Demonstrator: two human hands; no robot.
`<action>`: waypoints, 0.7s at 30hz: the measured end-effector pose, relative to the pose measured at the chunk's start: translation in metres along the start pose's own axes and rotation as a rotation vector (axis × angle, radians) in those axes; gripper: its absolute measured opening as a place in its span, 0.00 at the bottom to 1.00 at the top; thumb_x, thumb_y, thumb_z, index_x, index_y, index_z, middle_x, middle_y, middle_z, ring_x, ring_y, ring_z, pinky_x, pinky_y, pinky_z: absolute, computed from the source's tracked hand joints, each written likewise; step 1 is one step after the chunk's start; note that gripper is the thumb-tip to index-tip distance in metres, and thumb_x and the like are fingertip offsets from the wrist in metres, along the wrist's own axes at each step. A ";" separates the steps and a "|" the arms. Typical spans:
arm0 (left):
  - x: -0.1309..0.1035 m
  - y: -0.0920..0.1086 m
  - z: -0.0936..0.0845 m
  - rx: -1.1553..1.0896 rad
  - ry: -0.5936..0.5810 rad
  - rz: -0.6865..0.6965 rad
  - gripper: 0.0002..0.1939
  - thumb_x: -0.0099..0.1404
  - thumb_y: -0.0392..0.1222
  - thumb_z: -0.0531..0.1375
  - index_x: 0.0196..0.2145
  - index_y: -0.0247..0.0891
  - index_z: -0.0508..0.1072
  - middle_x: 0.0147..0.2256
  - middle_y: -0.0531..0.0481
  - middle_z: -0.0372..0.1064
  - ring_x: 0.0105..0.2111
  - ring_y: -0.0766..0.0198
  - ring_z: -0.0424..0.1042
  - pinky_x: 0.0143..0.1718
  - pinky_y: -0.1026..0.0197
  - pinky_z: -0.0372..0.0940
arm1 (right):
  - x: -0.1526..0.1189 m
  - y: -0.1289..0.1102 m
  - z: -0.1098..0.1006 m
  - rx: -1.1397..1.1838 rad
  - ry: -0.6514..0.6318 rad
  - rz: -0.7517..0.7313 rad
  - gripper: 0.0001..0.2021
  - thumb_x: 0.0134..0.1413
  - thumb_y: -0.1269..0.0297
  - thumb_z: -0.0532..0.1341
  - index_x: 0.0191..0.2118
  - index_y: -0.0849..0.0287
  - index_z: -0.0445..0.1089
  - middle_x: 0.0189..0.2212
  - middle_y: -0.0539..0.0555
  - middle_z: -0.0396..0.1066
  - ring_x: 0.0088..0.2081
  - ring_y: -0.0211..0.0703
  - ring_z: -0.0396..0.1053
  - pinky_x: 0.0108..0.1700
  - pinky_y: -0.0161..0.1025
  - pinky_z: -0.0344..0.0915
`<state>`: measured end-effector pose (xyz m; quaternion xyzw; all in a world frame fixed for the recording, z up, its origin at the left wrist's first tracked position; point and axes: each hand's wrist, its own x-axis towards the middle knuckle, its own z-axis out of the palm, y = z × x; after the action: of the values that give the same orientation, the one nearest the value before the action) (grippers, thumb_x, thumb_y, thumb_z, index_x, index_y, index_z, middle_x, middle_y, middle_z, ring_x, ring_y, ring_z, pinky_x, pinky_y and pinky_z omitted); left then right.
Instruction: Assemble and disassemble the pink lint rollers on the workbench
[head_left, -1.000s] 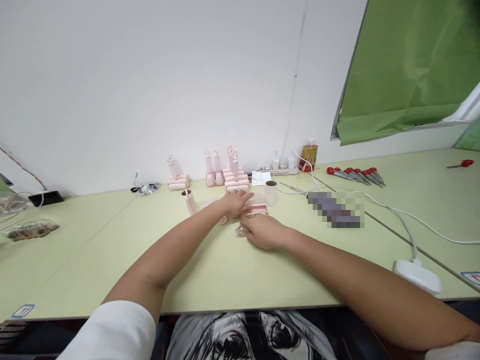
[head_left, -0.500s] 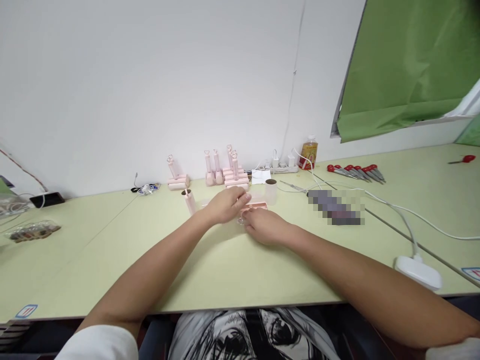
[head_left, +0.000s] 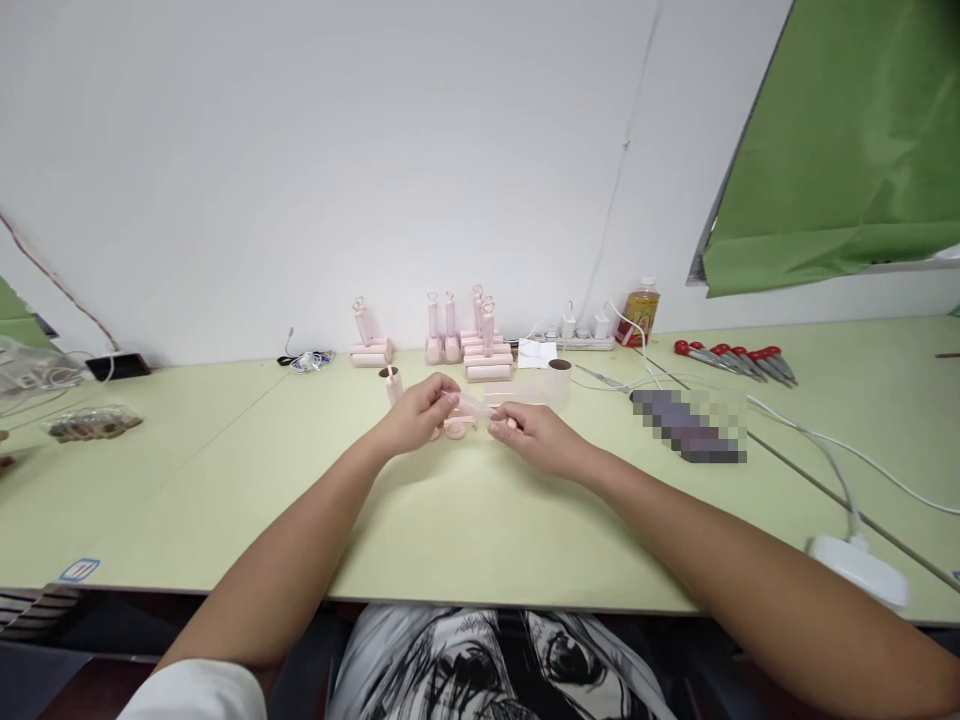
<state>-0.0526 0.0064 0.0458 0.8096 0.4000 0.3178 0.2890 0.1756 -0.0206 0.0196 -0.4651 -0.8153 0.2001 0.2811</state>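
Observation:
A pale, see-through tube (head_left: pixel 472 405) spans the gap between my two hands above the table. My left hand (head_left: pixel 421 412) is closed on its left end, fingers pinched together. At its right end, my right hand (head_left: pixel 529 435) has its fingers closed round it. Small pink round parts (head_left: pixel 455 430) lie just under the tube, beside my left hand. Behind my hands is a clear pinkish case (head_left: pixel 517 392). A frosted cup (head_left: pixel 558 384) stands to the right of it, and a pink container (head_left: pixel 394 384) is behind my left hand.
Pink assembled pieces (head_left: pixel 488 368) stand along the wall. A power strip (head_left: pixel 589 343), a bottle (head_left: pixel 640 312), red-handled tools (head_left: pixel 735 360) and a blurred dark object (head_left: pixel 690 425) are to the right. A white device (head_left: pixel 859 570) with a cable lies near the right front edge.
My hands have moved apart, and the clear tube now shows between them. Small round parts are visible by my left hand. The whole view has shifted slightly.

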 end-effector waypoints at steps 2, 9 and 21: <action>0.001 -0.004 -0.007 -0.046 -0.008 -0.032 0.16 0.67 0.55 0.49 0.39 0.39 0.63 0.25 0.55 0.62 0.24 0.67 0.64 0.26 0.65 0.60 | 0.002 0.003 -0.001 0.065 0.037 0.013 0.19 0.60 0.48 0.51 0.29 0.59 0.64 0.23 0.47 0.61 0.26 0.37 0.57 0.28 0.33 0.51; -0.005 0.009 0.009 0.534 -0.042 0.154 0.18 0.61 0.57 0.57 0.35 0.39 0.70 0.33 0.48 0.69 0.34 0.59 0.68 0.34 0.59 0.60 | 0.004 0.006 0.006 0.084 -0.022 -0.057 0.24 0.61 0.44 0.48 0.25 0.59 0.61 0.21 0.46 0.57 0.25 0.36 0.53 0.28 0.34 0.48; -0.015 0.021 0.046 0.558 -0.140 0.191 0.19 0.69 0.56 0.47 0.36 0.38 0.66 0.29 0.49 0.71 0.26 0.63 0.67 0.26 0.62 0.54 | 0.001 0.001 0.008 0.321 -0.066 -0.155 0.31 0.60 0.38 0.44 0.18 0.58 0.57 0.14 0.47 0.55 0.19 0.34 0.54 0.23 0.33 0.50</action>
<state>-0.0156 -0.0266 0.0284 0.9115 0.3733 0.1651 0.0513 0.1707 -0.0195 0.0132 -0.3430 -0.8151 0.3206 0.3394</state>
